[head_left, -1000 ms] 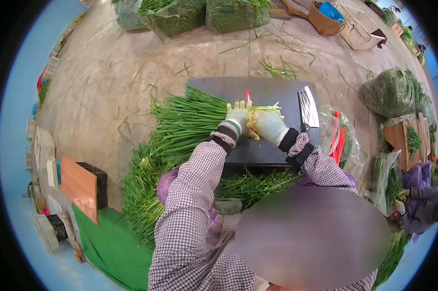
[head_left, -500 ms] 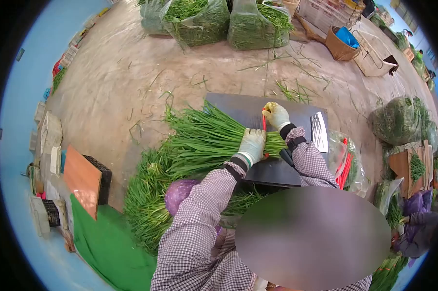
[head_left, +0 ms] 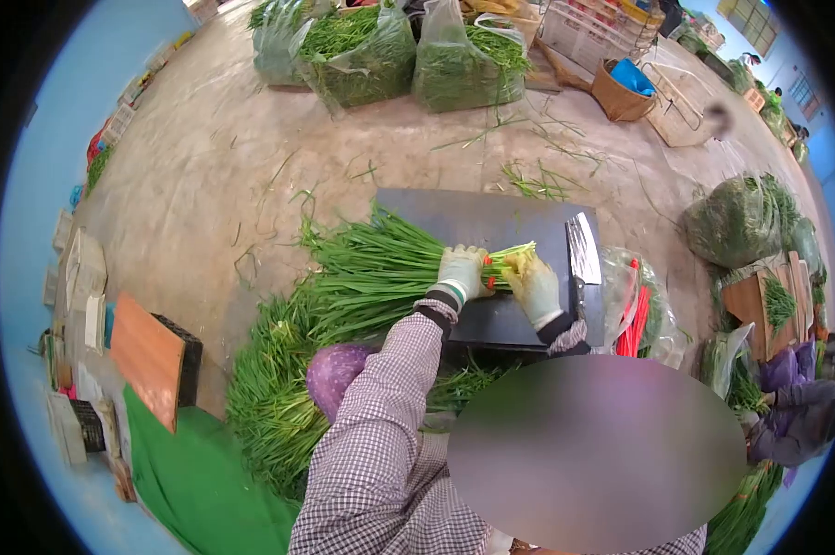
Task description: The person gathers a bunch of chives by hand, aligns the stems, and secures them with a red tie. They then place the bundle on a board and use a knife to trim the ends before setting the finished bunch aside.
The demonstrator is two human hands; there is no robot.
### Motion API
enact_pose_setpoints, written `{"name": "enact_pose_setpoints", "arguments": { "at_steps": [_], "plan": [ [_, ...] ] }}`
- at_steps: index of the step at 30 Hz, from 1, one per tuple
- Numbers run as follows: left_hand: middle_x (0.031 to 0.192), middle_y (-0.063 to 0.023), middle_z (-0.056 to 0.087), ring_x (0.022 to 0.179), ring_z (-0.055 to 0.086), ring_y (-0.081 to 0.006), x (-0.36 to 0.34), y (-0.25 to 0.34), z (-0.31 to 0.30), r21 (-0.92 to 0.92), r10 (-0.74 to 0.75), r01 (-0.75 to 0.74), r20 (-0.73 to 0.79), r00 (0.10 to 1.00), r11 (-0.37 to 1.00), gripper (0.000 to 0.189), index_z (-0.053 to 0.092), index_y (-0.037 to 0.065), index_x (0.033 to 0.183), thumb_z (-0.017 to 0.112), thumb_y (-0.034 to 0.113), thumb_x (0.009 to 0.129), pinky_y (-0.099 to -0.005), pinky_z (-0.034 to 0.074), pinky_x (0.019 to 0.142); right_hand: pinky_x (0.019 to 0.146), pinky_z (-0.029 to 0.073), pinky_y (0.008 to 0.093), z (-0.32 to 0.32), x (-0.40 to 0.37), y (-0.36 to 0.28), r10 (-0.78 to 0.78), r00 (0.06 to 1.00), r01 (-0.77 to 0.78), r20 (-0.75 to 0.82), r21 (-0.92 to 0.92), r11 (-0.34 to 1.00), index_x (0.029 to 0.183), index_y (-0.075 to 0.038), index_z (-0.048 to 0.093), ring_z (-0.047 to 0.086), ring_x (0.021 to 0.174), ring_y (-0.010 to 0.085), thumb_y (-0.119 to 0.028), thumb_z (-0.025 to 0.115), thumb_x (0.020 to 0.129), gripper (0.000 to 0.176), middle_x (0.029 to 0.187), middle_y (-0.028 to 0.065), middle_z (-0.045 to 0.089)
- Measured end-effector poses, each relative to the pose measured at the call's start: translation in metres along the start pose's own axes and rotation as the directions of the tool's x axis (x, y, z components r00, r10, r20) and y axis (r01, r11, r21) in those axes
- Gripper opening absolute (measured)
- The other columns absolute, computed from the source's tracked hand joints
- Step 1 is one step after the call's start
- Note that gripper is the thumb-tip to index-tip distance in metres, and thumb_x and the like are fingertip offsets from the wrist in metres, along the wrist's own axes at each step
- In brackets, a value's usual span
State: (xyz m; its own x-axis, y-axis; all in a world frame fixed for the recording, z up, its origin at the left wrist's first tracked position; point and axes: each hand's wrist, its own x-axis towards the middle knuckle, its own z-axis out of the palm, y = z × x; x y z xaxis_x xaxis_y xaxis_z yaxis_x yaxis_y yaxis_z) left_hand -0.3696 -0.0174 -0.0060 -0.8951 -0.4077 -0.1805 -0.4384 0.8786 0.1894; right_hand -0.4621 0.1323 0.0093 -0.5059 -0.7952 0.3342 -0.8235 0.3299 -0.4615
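A large bunch of long green stalks point(head_left: 380, 268) lies across the dark board point(head_left: 491, 208), its leaves fanned out to the left. My gloved left hand point(head_left: 463, 273) is wrapped round the bunch near its pale cut end. A red tie point(head_left: 488, 272) shows beside that hand's fingers. At the stalk ends, my gloved right hand point(head_left: 533, 285) has its fingers closed round the pale ends. To its right a wide-bladed knife point(head_left: 582, 252) rests on the board, handle towards me.
More loose greens point(head_left: 274, 398) are heaped left of the board. Red strips point(head_left: 634, 324) lie on a plastic bag at the right. Filled bags point(head_left: 357, 69) and a basket point(head_left: 623, 91) stand beyond. A co-worker's sleeve point(head_left: 801, 435) shows far right.
My right hand has moved down from above the bunch to the stalk ends. The red strip it was pulling upward now sits close round the bunch. The view has shifted slightly.
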Motion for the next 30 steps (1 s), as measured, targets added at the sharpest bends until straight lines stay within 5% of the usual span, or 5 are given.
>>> {"name": "enact_pose_setpoints", "arguments": {
  "at_steps": [7, 9, 12, 18, 30],
  "plan": [
    [0.121, -0.0062, 0.064, 0.118, 0.057, -0.0259, -0.021, 0.003, 0.01, -0.082, 0.126, -0.133, -0.081, 0.989, 0.988, 0.057, 0.063, 0.018, 0.119, 0.081, 0.041, 0.07, -0.0439, 0.042, 0.1, 0.088, 0.049, 0.0461, 0.031, -0.028, -0.013, -0.086, 0.993, 0.087, 0.078, -0.013, 0.996, 0.087, -0.011, 0.07, 0.063, 0.1, 0.0301, -0.024, 0.064, 0.086, 0.014, 0.096, 0.0112, 0.068],
    [0.126, -0.0051, 0.064, 0.122, 0.056, -0.025, -0.019, -0.013, 0.05, 0.022, 0.236, -0.241, -0.31, 0.921, 0.97, 0.067, 0.06, 0.016, 0.127, 0.08, 0.045, 0.069, -0.0413, 0.039, 0.104, 0.087, 0.05, 0.0446, 0.036, -0.023, -0.009, -0.179, 0.984, 0.179, 0.001, -0.021, 0.984, 0.083, -0.011, 0.07, 0.064, 0.099, 0.0298, -0.021, 0.061, 0.086, 0.014, 0.096, 0.0119, 0.069],
    [0.123, -0.0067, 0.066, 0.121, 0.058, -0.0245, -0.01, -0.018, 0.061, 0.06, 0.169, -0.166, -0.047, 0.984, 0.984, 0.075, 0.06, 0.017, 0.128, 0.08, 0.055, 0.065, -0.0413, 0.038, 0.104, 0.076, 0.052, 0.0457, 0.04, -0.015, -0.004, -0.304, 0.937, 0.321, -0.171, 0.081, 0.944, 0.081, -0.01, 0.069, 0.067, 0.084, 0.0332, -0.022, 0.064, 0.081, 0.014, 0.093, 0.0148, 0.07],
    [0.117, -0.0119, 0.067, 0.115, 0.059, -0.0306, -0.016, -0.024, 0.038, -0.104, 0.282, -0.297, -0.134, 0.95, 0.949, 0.064, 0.065, 0.013, 0.122, 0.08, 0.047, 0.07, -0.0447, 0.041, 0.101, 0.074, 0.051, 0.0481, 0.044, -0.016, 0.003, 0.044, 0.998, -0.055, 0.046, 0.278, 0.959, 0.082, -0.006, 0.069, 0.066, 0.08, 0.0383, -0.028, 0.07, 0.077, 0.022, 0.082, 0.0174, 0.067],
    [0.093, -0.0138, 0.071, 0.088, 0.067, -0.0289, -0.007, -0.042, 0.072, -0.649, 0.174, -0.348, -0.319, 0.932, 0.676, 0.034, 0.071, 0.004, 0.104, 0.08, 0.012, 0.072, -0.0379, 0.051, 0.082, 0.081, 0.045, 0.0409, 0.019, -0.005, -0.032, -0.108, 0.99, 0.133, 0.093, -0.326, 0.936, 0.107, -0.015, 0.066, 0.068, 0.093, 0.025, -0.027, 0.065, 0.085, 0.025, 0.095, 0.0036, 0.07]
  ]
}}
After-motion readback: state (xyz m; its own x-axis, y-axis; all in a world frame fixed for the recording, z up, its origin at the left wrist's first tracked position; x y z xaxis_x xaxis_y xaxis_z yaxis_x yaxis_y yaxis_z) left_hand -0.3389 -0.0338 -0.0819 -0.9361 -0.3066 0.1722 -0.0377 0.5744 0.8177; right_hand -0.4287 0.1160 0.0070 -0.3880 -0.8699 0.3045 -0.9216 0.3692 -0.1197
